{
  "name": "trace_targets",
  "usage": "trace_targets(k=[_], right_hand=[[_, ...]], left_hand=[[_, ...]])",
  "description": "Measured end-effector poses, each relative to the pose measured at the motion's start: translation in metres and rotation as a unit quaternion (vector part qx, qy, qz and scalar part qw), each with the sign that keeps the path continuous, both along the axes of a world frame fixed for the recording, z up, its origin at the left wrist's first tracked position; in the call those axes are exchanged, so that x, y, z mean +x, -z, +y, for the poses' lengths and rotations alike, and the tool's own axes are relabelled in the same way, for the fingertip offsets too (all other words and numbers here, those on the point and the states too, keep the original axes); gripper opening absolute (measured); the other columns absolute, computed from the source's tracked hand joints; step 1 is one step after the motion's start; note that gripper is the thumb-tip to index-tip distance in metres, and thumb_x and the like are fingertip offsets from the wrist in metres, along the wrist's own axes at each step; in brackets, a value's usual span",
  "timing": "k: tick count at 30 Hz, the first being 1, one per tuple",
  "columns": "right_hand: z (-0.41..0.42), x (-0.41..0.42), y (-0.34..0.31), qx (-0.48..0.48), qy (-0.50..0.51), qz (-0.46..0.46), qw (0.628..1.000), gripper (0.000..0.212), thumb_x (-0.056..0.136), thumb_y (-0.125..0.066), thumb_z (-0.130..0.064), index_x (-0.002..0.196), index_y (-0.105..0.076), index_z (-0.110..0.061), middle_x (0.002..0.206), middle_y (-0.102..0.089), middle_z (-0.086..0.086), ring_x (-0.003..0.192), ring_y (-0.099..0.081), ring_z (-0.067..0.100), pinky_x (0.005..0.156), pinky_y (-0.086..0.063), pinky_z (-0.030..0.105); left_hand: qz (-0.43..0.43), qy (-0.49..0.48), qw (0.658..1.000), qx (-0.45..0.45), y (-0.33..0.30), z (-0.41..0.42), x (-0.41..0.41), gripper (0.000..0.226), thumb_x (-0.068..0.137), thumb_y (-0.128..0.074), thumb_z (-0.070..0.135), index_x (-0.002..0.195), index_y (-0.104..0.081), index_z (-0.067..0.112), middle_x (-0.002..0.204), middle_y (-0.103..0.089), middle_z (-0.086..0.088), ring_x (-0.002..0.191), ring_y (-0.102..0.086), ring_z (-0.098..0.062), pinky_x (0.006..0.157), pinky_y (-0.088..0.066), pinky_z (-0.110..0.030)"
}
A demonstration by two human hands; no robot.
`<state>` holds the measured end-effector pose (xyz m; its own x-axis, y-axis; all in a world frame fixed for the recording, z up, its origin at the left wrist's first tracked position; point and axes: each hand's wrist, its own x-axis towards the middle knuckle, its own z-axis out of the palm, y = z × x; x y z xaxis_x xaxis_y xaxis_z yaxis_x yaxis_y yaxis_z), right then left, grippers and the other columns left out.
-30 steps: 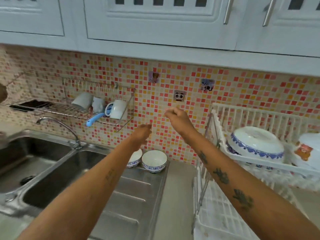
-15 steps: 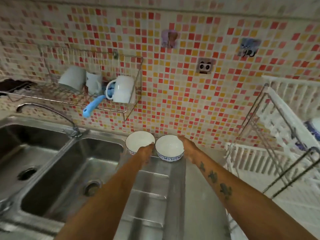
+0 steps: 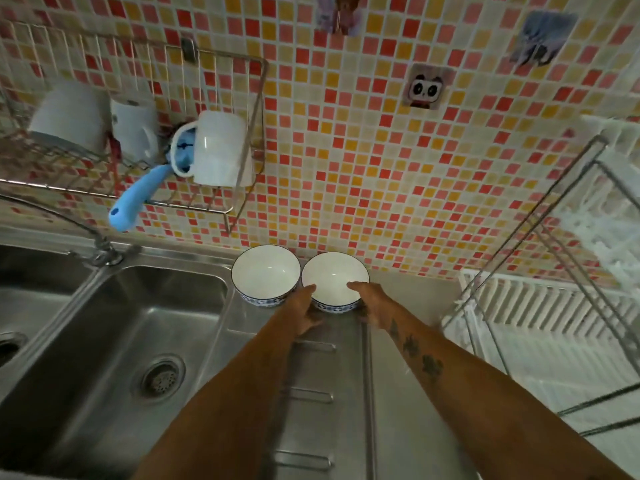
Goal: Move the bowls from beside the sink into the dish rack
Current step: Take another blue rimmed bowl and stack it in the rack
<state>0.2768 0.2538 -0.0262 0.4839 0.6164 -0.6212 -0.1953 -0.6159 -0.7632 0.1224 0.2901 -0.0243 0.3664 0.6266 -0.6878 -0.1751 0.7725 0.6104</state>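
Two white bowls with blue-patterned sides stand side by side on the steel drainboard against the tiled wall. The left bowl (image 3: 265, 273) is untouched. The right bowl (image 3: 332, 277) is clasped from both sides: my left hand (image 3: 306, 311) presses its left wall with the thumb on the rim, and my right hand (image 3: 372, 303) holds its right wall, thumb over the rim. The bowl still rests on the steel. The white dish rack (image 3: 554, 317) with its metal frame stands at the right.
A double steel sink (image 3: 114, 327) with a faucet (image 3: 100, 252) lies left of the drainboard. A wire wall shelf (image 3: 242, 140) above holds white mugs and a blue-handled brush (image 3: 135, 199). The rack's metal frame (image 3: 540, 216) slants up at the right.
The view tilted down and closer. Both hands dropped from in front of the wall to the right bowl and closed on its sides; the left hand shifted from between the bowls onto it.
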Motion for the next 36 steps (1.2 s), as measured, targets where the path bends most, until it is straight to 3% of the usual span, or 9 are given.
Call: trace_targets(k=[5, 13, 18, 21, 23, 25, 29, 32, 36], right_hand=[[0.002, -0.009, 0.004, 0.01, 0.027, -0.01, 1.0, 0.067, 0.08, -0.058, 0.001, 0.14, -0.034, -0.015, 0.143, -0.045, 0.015, 0.125, -0.049, 0.037, 0.1, -0.047, 0.055], [-0.01, -0.013, -0.001, 0.057, 0.064, -0.001, 0.996, 0.061, 0.083, -0.05, 0.007, 0.139, -0.037, -0.013, 0.144, -0.044, 0.014, 0.128, -0.047, 0.038, 0.095, -0.051, 0.056], [-0.025, -0.017, -0.034, 0.14, 0.073, -0.094, 0.983, 0.055, 0.086, -0.055, -0.008, 0.138, -0.04, -0.021, 0.141, -0.05, 0.008, 0.122, -0.051, 0.03, 0.088, -0.057, 0.046], [-0.041, -0.02, -0.082, 0.195, 0.076, -0.106, 0.972, 0.058, 0.084, -0.053, -0.006, 0.138, -0.037, -0.024, 0.137, -0.049, 0.004, 0.119, -0.051, 0.028, 0.09, -0.056, 0.05], [-0.056, -0.024, -0.119, 0.238, 0.069, -0.116, 0.962, 0.061, 0.082, -0.049, 0.0, 0.137, -0.037, -0.024, 0.135, -0.05, 0.004, 0.116, -0.051, 0.025, 0.091, -0.055, 0.049], [-0.075, -0.029, -0.16, 0.281, 0.055, -0.148, 0.947, 0.061, 0.082, -0.047, 0.003, 0.137, -0.038, -0.022, 0.129, -0.051, 0.001, 0.116, -0.051, 0.024, 0.09, -0.055, 0.04], [-0.124, -0.035, -0.246, 0.361, 0.026, -0.206, 0.909, 0.06, 0.083, -0.043, 0.005, 0.136, -0.039, -0.022, 0.129, -0.051, 0.001, 0.114, -0.05, 0.02, 0.086, -0.05, 0.032], [-0.169, -0.035, -0.298, 0.411, 0.014, -0.256, 0.875, 0.061, 0.083, -0.039, 0.007, 0.136, -0.04, -0.023, 0.135, -0.052, 0.004, 0.118, -0.051, 0.023, 0.087, -0.053, 0.037], [-0.231, -0.02, -0.345, 0.459, 0.027, -0.29, 0.839, 0.064, 0.082, -0.039, 0.01, 0.136, -0.043, -0.023, 0.13, -0.055, 0.001, 0.115, -0.053, 0.02, 0.088, -0.054, 0.039]], left_hand=[[0.014, 0.014, 0.999, 0.048, 0.021, 0.006, 0.009, 0.064, 0.091, -0.057, 0.003, 0.147, -0.032, 0.02, 0.153, -0.035, -0.009, 0.138, -0.036, -0.039, 0.102, -0.044, -0.062], [-0.02, -0.023, 0.994, 0.102, 0.014, -0.011, 0.008, 0.068, 0.09, -0.048, -0.009, 0.147, -0.033, 0.024, 0.15, -0.037, -0.008, 0.137, -0.036, -0.039, 0.096, -0.048, -0.061], [-0.082, -0.028, 0.976, 0.199, -0.024, -0.038, 0.009, 0.051, 0.091, -0.055, -0.001, 0.135, -0.043, 0.021, 0.137, -0.05, -0.008, 0.121, -0.051, -0.033, 0.079, -0.058, -0.049], [-0.099, -0.047, 0.976, 0.186, -0.065, -0.047, 0.006, 0.046, 0.087, -0.056, 0.003, 0.13, -0.047, 0.015, 0.132, -0.054, -0.017, 0.121, -0.053, -0.04, 0.094, -0.051, -0.058], [-0.17, -0.056, 0.973, 0.147, -0.102, -0.054, 0.0, 0.031, 0.085, -0.053, 0.016, 0.117, -0.053, 0.016, 0.11, -0.059, -0.015, 0.112, -0.054, -0.038, 0.096, -0.049, -0.061], [-0.234, -0.061, 0.96, 0.143, -0.137, -0.061, -0.008, 0.023, 0.087, -0.048, 0.032, 0.101, -0.057, 0.016, 0.091, -0.059, -0.01, 0.097, -0.054, -0.035, 0.084, -0.052, -0.064], [-0.293, -0.038, 0.948, 0.122, -0.214, -0.098, -0.018, 0.079, 0.083, -0.032, 0.074, 0.136, -0.044, 0.016, 0.119, -0.051, -0.016, 0.112, -0.051, -0.046, 0.084, -0.047, -0.072], [-0.32, 0.095, 0.92, 0.207, -0.276, -0.141, -0.017, 0.074, 0.083, -0.038, 0.072, 0.138, -0.051, 0.025, 0.134, -0.059, -0.013, 0.119, -0.057, -0.044, 0.082, -0.052, -0.066], [-0.353, 0.197, 0.886, 0.227, -0.32, -0.18, -0.003, 0.068, 0.083, -0.045, 0.071, 0.138, -0.053, 0.031, 0.141, -0.056, -0.012, 0.125, -0.055, -0.044, 0.1, -0.044, -0.061]])
